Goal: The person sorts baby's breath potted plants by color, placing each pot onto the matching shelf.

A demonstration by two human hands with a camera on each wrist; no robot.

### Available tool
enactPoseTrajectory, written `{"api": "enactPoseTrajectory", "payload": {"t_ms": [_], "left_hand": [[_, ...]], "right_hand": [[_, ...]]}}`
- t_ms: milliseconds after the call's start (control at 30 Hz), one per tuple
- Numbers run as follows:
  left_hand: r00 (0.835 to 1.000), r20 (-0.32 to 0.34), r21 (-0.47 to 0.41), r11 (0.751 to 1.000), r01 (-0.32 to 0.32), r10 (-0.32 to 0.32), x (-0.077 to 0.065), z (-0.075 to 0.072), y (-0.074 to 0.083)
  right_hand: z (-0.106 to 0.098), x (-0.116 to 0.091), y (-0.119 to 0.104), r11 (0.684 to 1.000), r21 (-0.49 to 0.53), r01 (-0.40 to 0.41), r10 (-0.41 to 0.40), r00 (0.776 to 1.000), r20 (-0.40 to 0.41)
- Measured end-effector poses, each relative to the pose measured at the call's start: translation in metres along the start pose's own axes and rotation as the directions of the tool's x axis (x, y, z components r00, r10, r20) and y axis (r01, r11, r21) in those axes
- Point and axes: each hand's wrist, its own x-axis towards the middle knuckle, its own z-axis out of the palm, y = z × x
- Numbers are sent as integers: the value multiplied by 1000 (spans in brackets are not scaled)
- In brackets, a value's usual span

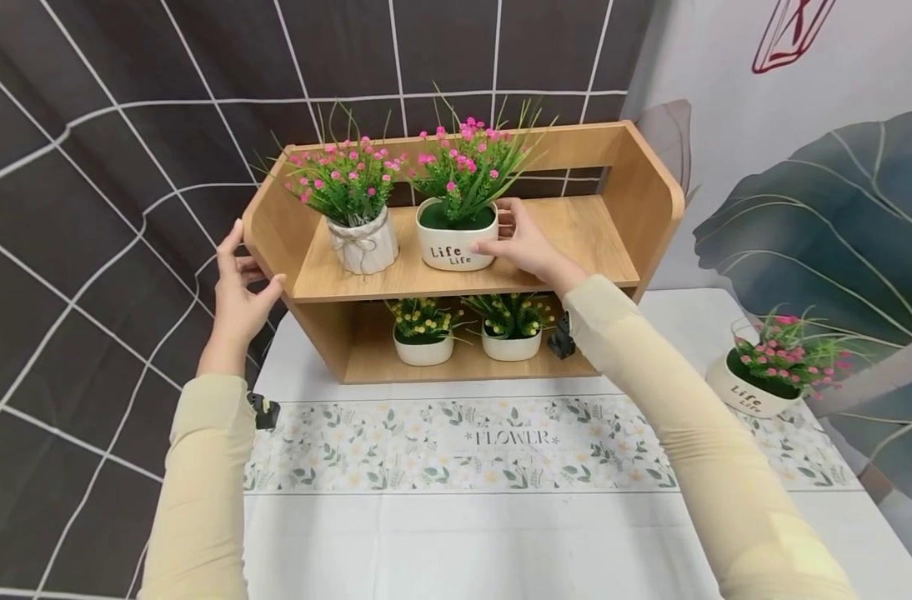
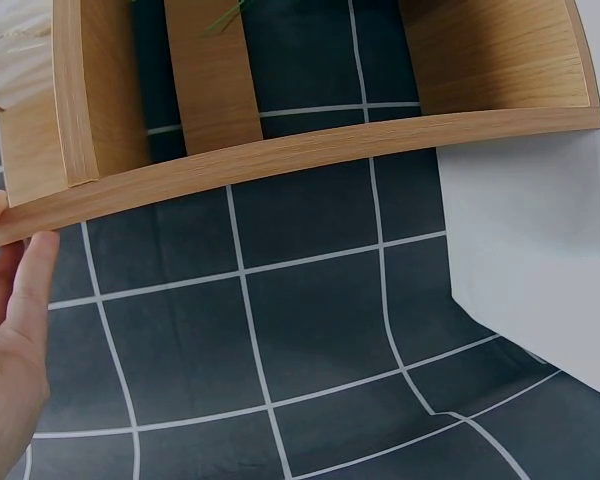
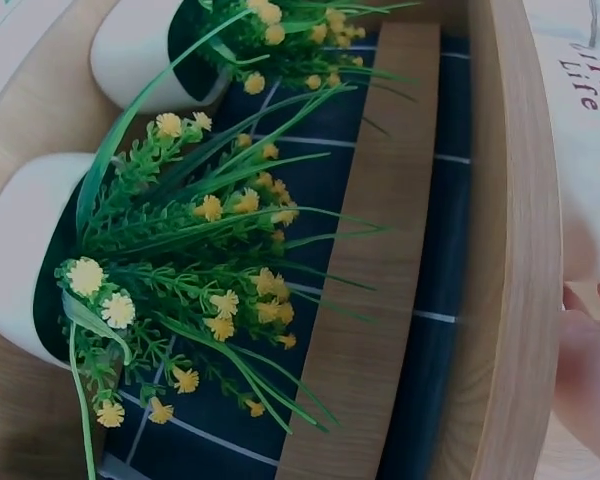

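Observation:
A two-tier wooden shelf stands at the back of the table. My left hand grips the front edge of its left side panel; the left wrist view shows thumb and fingers on either side of that edge. On the upper board, my right hand holds a white oval flower pot marked "Life" by its right end, thumb at the front. Pink flowers and green grass fill this pot. Left of it stands a rounder white pot with a twine bow and similar pink flowers.
Two white pots with yellow flowers, a left one and a right one, sit on the lower board. Another "Life" pot with pink flowers stands at the table's right. A floral "FLOWER" strip crosses the white tabletop.

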Motion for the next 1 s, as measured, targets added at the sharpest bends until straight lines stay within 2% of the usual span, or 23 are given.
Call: {"api": "enactPoseTrajectory", "payload": {"t_ms": [300, 733, 900, 1000], "left_hand": [[1000, 7, -8, 1000, -4, 5, -1, 2, 5], [999, -8, 4, 999, -31, 32, 1, 4, 5], [998, -25, -5, 999, -52, 51, 0, 3, 2], [998, -33, -13, 999, -47, 47, -2, 1, 0]], "right_hand": [[-8, 1, -2, 995, -98, 24, -24, 1000, 6], [-7, -5, -10, 996, -94, 13, -13, 1000, -2], [-6, -13, -12, 995, -95, 2, -9, 998, -66], [-3, -21, -10, 996, -75, 39, -48, 991, -124]]}}
